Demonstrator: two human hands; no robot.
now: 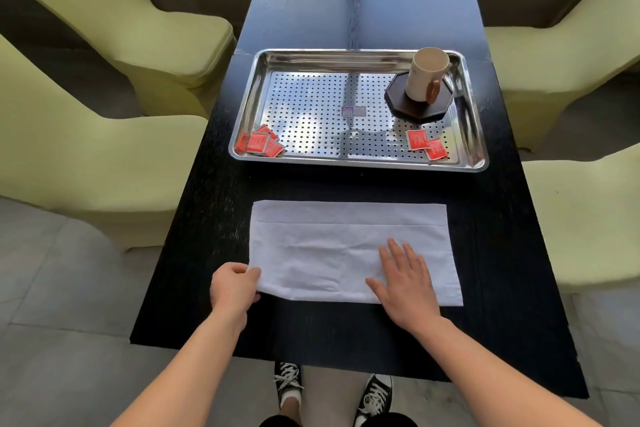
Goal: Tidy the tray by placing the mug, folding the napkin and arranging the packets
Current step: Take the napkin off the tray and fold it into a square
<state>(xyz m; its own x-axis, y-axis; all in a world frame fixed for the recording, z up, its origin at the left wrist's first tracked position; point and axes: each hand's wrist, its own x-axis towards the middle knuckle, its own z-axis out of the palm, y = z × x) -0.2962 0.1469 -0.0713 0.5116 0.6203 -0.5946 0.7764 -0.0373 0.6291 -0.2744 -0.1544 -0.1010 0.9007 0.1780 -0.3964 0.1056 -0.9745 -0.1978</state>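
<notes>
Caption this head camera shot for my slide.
Left hand pinches the napkin corner, right hand flat on it.

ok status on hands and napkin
Left hand pinching napkin corner, right hand flat on it. Mug on coaster in tray. Packets scattered. Nothing blocking.

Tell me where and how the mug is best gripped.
Probably by its brown handle, coming from the near side. The mug stands upright on the coaster with the handle facing the person, clear of the tray wall behind it. Nothing blocks that approach.
</notes>
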